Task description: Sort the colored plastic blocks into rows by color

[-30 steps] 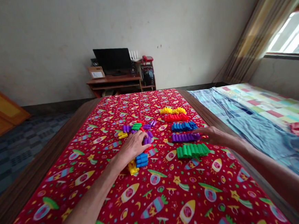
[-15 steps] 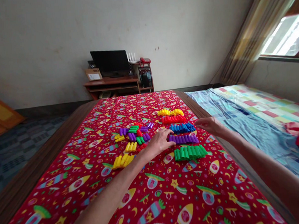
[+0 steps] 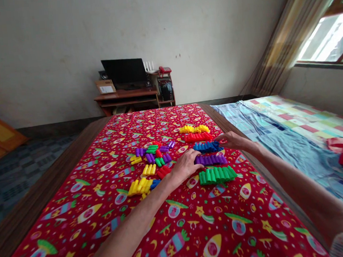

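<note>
Short coloured plastic tubes lie side by side in rows on a red patterned cloth (image 3: 180, 242). On the right side, going away from me, are green (image 3: 217, 175), purple (image 3: 211, 160), blue (image 3: 206, 147), red (image 3: 197, 137) and yellow (image 3: 194, 129) rows. My left hand (image 3: 186, 165) is at the left end of the purple row, thumb and fingers apart around that end. The fingers of my right hand (image 3: 233, 140) reach the right end of the blue row, slightly apart. Whether either hand presses on the tubes is hard to see.
Left of my left hand lie mixed groups of yellow (image 3: 140, 186), purple, green, red and blue tubes; my forearm partly covers some. A bed with a checked sheet (image 3: 275, 124) adjoins on the right. A desk (image 3: 125, 95) with a monitor (image 3: 124, 74) stands by the far wall.
My right hand has moved left, from beside the blue row to its right end. The left hand stays about where it was, by the purple row. The view has shifted slightly.
</note>
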The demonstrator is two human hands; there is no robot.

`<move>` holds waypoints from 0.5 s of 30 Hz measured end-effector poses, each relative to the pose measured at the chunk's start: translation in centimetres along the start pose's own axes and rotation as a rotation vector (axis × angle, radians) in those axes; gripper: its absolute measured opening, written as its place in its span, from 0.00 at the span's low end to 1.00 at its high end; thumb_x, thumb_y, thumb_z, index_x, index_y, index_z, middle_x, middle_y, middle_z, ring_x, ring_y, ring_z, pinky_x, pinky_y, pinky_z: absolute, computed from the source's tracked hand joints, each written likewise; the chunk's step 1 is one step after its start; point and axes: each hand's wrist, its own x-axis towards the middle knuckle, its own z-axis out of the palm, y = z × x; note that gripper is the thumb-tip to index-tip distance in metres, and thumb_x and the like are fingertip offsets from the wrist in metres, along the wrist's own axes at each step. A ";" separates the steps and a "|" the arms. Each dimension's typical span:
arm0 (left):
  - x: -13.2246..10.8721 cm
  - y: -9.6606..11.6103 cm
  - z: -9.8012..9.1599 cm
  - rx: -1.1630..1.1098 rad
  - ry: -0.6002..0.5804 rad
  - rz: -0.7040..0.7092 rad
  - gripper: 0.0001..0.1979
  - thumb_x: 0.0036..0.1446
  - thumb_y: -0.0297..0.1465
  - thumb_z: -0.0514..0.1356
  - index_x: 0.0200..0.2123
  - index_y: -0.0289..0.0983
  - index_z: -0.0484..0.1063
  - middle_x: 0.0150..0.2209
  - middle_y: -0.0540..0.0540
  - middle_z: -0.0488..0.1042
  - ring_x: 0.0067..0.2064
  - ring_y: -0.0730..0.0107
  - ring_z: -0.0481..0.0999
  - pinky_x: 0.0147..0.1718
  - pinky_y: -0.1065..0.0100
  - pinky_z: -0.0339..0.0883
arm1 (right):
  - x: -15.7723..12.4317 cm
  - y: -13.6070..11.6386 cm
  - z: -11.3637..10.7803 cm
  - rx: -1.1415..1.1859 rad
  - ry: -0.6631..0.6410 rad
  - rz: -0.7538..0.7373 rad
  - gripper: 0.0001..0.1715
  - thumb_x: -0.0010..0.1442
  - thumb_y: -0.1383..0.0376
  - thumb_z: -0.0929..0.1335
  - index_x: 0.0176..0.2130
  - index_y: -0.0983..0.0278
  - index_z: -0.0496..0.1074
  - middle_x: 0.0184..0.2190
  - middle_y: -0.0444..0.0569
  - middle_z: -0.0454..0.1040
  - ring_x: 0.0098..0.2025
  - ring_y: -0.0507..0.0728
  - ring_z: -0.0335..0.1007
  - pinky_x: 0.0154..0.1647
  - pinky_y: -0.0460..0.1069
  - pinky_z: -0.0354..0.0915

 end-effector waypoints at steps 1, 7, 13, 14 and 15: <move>0.0 0.0 0.0 0.002 0.001 0.000 0.19 0.51 0.32 0.70 0.46 0.37 0.73 0.45 0.44 0.76 0.48 0.62 0.76 0.49 0.64 0.70 | -0.1 0.1 0.1 0.020 0.021 -0.004 0.14 0.57 0.67 0.67 0.41 0.64 0.79 0.35 0.51 0.81 0.33 0.55 0.77 0.35 0.45 0.66; 0.1 0.0 0.1 0.029 0.019 -0.002 0.21 0.51 0.31 0.70 0.48 0.35 0.73 0.47 0.41 0.77 0.49 0.58 0.75 0.50 0.60 0.69 | -0.5 0.4 0.8 0.052 0.094 0.007 0.09 0.55 0.64 0.67 0.35 0.66 0.77 0.30 0.50 0.79 0.29 0.54 0.74 0.32 0.45 0.64; -0.1 -0.1 0.6 0.048 0.034 0.008 0.24 0.50 0.32 0.70 0.51 0.37 0.71 0.49 0.42 0.76 0.52 0.55 0.73 0.53 0.58 0.67 | 0.1 -0.3 0.3 0.051 0.025 0.025 0.08 0.53 0.62 0.70 0.31 0.65 0.74 0.27 0.47 0.75 0.27 0.52 0.67 0.29 0.45 0.60; -0.2 -0.2 0.7 0.049 0.039 0.010 0.25 0.50 0.33 0.70 0.52 0.37 0.71 0.49 0.42 0.76 0.53 0.55 0.72 0.53 0.57 0.67 | 0.3 -0.4 0.3 0.053 0.021 0.031 0.08 0.53 0.62 0.70 0.31 0.65 0.73 0.26 0.47 0.74 0.26 0.52 0.66 0.29 0.45 0.59; -0.3 -0.3 0.8 0.051 0.045 0.014 0.26 0.51 0.33 0.70 0.52 0.37 0.70 0.50 0.42 0.75 0.53 0.55 0.72 0.53 0.57 0.67 | 0.5 -0.4 0.3 0.056 0.019 0.033 0.08 0.52 0.62 0.70 0.31 0.65 0.73 0.26 0.46 0.74 0.26 0.51 0.65 0.28 0.45 0.58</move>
